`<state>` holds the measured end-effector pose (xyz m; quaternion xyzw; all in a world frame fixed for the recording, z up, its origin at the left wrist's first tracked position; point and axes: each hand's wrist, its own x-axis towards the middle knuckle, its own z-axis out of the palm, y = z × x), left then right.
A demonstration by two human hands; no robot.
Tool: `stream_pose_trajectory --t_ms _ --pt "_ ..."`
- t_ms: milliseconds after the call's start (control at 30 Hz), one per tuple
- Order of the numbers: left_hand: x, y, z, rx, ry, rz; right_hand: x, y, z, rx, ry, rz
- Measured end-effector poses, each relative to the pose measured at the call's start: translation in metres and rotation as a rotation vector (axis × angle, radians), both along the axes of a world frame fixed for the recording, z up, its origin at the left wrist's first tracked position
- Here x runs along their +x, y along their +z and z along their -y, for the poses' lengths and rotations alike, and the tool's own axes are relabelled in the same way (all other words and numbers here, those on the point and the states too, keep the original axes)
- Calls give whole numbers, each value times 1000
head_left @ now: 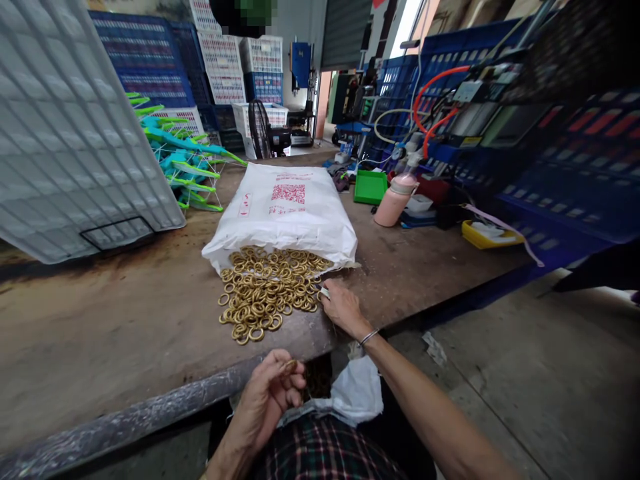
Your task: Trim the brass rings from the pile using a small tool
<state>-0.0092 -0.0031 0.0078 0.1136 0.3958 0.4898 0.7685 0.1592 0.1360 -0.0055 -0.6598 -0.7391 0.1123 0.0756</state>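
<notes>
Dozens of brass-coloured rings (pixel 267 287) lie in a loose heap at the centre of the frame, spilling from the open mouth of a white woven sack (pixel 295 213) onto the worn brown tabletop (pixel 150 313). Each is a plain round hoop with a thick band and an open middle, dull gold with small highlights, darker where they overlap. A few lie flat at the heap's lower left edge, their full circles showing. The sack, printed in red with a square code and characters, lies flat above them.

At bottom centre, the left hand (pixel 273 390) is curled, pinching one brass-coloured ring (pixel 290 366) between thumb and fingers. Right of the heap, the right hand (pixel 343 307) is partly closed, its fingertips at the outermost rings with a small pale object (pixel 325 292) between them, too small to identify. A thin metal bracelet (pixel 369 336) circles that wrist. At upper right stand a pink bottle (pixel 393 202) and a green tray (pixel 371 187).
</notes>
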Motion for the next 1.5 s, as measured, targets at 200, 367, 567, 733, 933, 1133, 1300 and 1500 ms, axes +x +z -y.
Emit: stream_pose_trajectory --t_ms 200,367,567,733,933,1133,1300,1500 --pt "-4 -8 -2 -86 42 150 3 -7 -1 14 -38 -120" --pt "0 -9 -6 -91 137 -13 -14 -2 27 -30 23 -711" --pt "3 -10 -10 117 234 -426 -48 4 66 -316 156 -1080" --pt "-9 -15 -9 184 206 -659 -57 0 75 -376 239 -1098" --pt "-16 -8 -8 433 225 -951 -56 9 73 -379 301 -990" --pt "-17 -15 -6 222 37 -710 -58 6 72 -355 251 -922" --pt "-17 -15 -7 187 33 -485 -57 2 71 -395 235 -950" --pt "-16 -18 -8 185 92 -499 -49 -5 77 -205 433 -626"
